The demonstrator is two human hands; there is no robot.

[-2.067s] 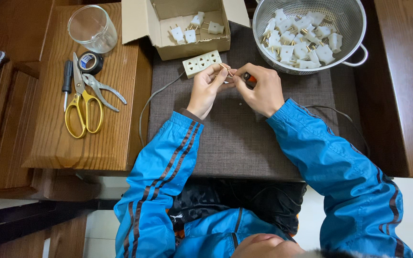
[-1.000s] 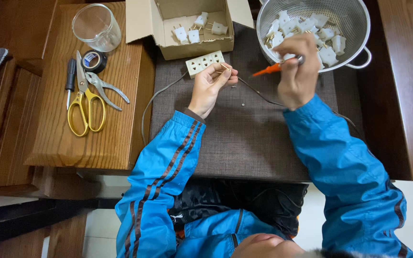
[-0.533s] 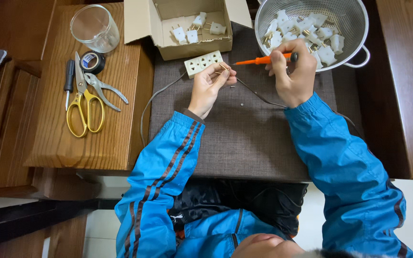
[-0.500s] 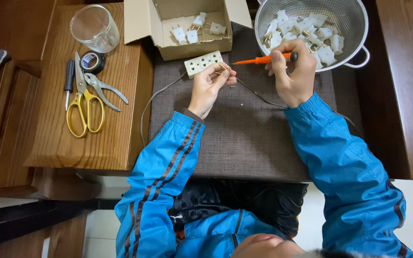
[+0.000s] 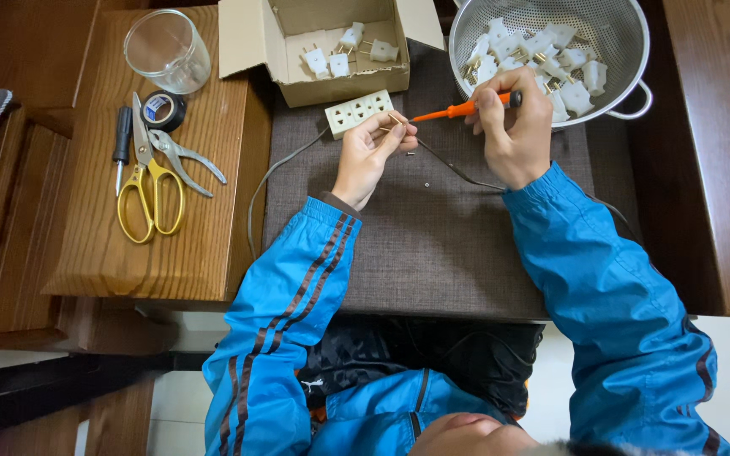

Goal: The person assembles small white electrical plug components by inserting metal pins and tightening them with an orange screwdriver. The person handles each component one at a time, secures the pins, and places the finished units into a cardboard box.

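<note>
**Screwdriver tip at small part, hands close together**

Here the right hand (image 5: 513, 127) is clamped on an orange screwdriver (image 5: 458, 108), tip pointing to 9 o'clock. The left hand (image 5: 369, 152) pinches a small metal part (image 5: 398, 120) with a grey wire (image 5: 458, 173). A cream socket strip (image 5: 358, 112) lies at 11 o'clock of it on the bench (image 5: 416, 245); a colander (image 5: 627, 51) of plugs sits at 1 o'clock.
</note>
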